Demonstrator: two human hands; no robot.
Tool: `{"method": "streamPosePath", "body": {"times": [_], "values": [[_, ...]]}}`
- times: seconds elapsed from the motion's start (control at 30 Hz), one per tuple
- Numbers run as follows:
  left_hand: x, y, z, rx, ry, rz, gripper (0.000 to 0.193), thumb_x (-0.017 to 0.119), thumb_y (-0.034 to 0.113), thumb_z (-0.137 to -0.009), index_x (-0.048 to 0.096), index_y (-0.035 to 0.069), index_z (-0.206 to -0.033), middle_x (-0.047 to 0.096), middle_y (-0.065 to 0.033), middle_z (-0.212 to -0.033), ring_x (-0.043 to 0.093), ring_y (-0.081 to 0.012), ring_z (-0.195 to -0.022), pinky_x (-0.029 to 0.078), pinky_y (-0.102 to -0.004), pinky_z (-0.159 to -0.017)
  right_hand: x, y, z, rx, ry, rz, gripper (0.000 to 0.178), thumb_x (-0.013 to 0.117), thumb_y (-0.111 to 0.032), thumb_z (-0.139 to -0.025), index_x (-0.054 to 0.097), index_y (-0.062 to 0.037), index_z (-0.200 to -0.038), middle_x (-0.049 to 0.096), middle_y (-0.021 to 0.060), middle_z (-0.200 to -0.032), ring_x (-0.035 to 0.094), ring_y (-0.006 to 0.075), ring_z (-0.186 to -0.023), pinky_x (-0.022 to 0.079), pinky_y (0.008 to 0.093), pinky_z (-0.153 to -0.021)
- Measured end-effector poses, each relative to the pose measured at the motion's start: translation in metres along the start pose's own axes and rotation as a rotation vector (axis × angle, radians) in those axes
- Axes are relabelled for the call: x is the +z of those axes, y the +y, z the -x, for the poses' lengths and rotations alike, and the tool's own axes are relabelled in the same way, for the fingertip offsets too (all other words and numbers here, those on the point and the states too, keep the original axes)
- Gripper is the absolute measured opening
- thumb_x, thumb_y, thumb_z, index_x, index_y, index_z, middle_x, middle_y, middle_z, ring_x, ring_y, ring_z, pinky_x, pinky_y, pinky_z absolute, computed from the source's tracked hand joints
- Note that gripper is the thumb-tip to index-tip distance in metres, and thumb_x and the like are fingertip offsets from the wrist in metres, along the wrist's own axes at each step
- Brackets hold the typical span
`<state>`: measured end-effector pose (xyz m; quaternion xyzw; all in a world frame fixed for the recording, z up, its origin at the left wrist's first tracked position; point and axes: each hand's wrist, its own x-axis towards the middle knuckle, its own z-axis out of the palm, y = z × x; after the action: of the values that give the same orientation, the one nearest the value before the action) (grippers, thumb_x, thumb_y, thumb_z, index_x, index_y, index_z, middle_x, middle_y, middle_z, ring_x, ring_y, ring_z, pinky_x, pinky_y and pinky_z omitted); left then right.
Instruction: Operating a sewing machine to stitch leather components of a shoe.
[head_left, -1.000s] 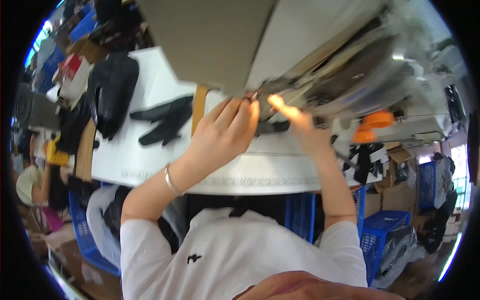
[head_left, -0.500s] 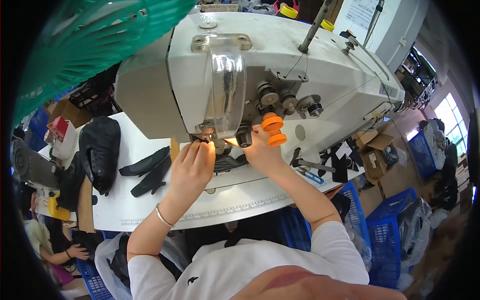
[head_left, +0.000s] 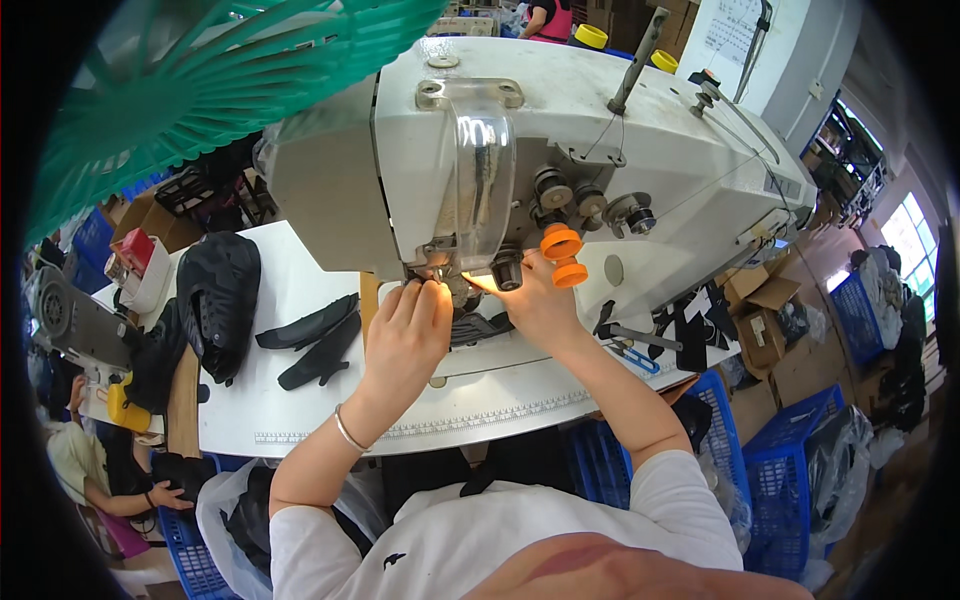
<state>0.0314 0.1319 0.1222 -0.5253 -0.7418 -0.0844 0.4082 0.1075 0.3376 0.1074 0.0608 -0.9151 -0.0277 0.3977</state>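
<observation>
A white sewing machine (head_left: 330,190) stands before me, its needle area lit. Just left of the needle is my left hand (head_left: 410,325), fingers curled and pressed together, tips at a small dark piece mostly hidden by them. My right hand (head_left: 545,305) is right of the needle, below the orange knobs (head_left: 562,242); its thumb points toward the needle and its other fingers are partly hidden by the machine. Between the hands, a black padded piece (head_left: 482,329) lies on the white table (head_left: 480,385). A clear guard (head_left: 487,180) hangs over the needle area.
Left on the table lie black cut pieces (head_left: 310,325) and a black shoe-like item (head_left: 217,305). Scissors (head_left: 640,335) and a blue cutter (head_left: 637,358) lie at right. A green fan (head_left: 230,90) overhangs upper left. Blue crates (head_left: 780,480) stand around; another person's hand (head_left: 170,495) shows lower left.
The whole view has shifted, so the machine and table sit slightly further right in the picture. Both my hands stay by the needle with little visible change in pose.
</observation>
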Motion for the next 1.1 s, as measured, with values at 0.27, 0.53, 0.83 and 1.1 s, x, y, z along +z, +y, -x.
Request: {"method": "streamPosePath", "body": {"times": [0.27, 0.53, 0.83, 1.1], "values": [[0.003, 0.007, -0.001, -0.047, -0.006, -0.01, 0.037, 0.067, 0.001, -0.073, 0.065, -0.006, -0.109, 0.062, -0.0146, -0.108, 0.064, -0.0288, -0.105, 0.055, -0.0371, -0.091, 0.005, 0.002, 0.003, 0.059, -0.069, -0.08, 0.018, 0.072, -0.014, -0.079, 0.07, -0.015, -0.096, 0.064, 0.0014, -0.096, 0.064, 0.0258, -0.091, 0.055, 0.0406, -0.069], [-0.004, 0.011, -0.002, -0.077, -0.007, 0.056, 0.037, 0.067, -0.001, -0.072, 0.064, -0.008, -0.108, 0.062, -0.0164, -0.107, 0.062, -0.0294, -0.106, 0.054, -0.0382, -0.092, 0.012, 0.01, 0.011, 0.053, -0.158, 0.002, 0.069, 0.067, 0.006, -0.073, 0.074, -0.0366, -0.128, 0.068, -0.0028, -0.111, 0.059, 0.0235, -0.1, 0.055, 0.033, -0.077], [-0.003, 0.012, 0.0, -0.153, -0.094, 0.152, 0.038, 0.065, 0.002, -0.077, 0.066, -0.004, -0.115, 0.061, -0.0134, -0.111, 0.061, -0.0294, -0.106, 0.053, -0.0371, -0.089, 0.004, 0.004, 0.007, 0.097, -0.19, -0.079, 0.071, 0.065, 0.007, -0.076, 0.073, -0.0391, -0.13, 0.068, 0.001, -0.113, 0.062, 0.0247, -0.096, 0.056, 0.0336, -0.08], [-0.001, 0.006, -0.006, -0.167, -0.071, 0.174, 0.04, 0.066, -0.003, -0.074, 0.068, -0.003, -0.114, 0.062, -0.0104, -0.11, 0.06, -0.0272, -0.105, 0.052, -0.0363, -0.089, 0.011, 0.008, -0.004, 0.017, 0.028, -0.085, 0.077, 0.065, 0.008, -0.074, 0.072, -0.0429, -0.131, 0.06, -0.0022, -0.07, 0.052, 0.0227, -0.079, 0.049, 0.0306, -0.061]]}}
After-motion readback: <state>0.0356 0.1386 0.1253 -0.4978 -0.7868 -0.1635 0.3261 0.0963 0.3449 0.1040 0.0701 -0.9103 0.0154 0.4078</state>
